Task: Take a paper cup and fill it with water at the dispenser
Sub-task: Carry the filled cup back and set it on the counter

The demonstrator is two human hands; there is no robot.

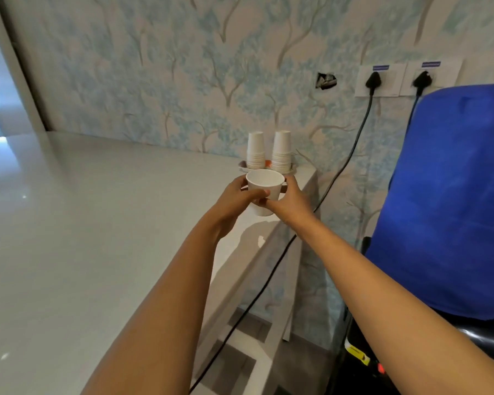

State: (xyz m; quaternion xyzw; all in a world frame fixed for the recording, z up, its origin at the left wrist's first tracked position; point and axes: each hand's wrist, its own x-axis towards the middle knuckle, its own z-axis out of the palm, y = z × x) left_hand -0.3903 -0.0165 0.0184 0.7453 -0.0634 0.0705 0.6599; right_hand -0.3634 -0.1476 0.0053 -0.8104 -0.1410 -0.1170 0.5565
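A white paper cup (264, 185) is held upright and empty above the far right corner of the white table (83, 223). My left hand (237, 201) grips its left side, thumb across the front. My right hand (290, 199) wraps its right side and bottom. Behind the cup, two stacks of upturned paper cups (255, 151) (281, 151) stand in a small tray (241, 165) against the wall. At the right edge, a blue cloth covers the water dispenser (451, 195); its black lower body (362, 352) shows below.
Floral wallpaper backs the table. Two wall sockets (380, 79) carry black plugs, and a cable (340, 172) hangs down between the table's right edge and the dispenser. A gap of floor lies between table and dispenser.
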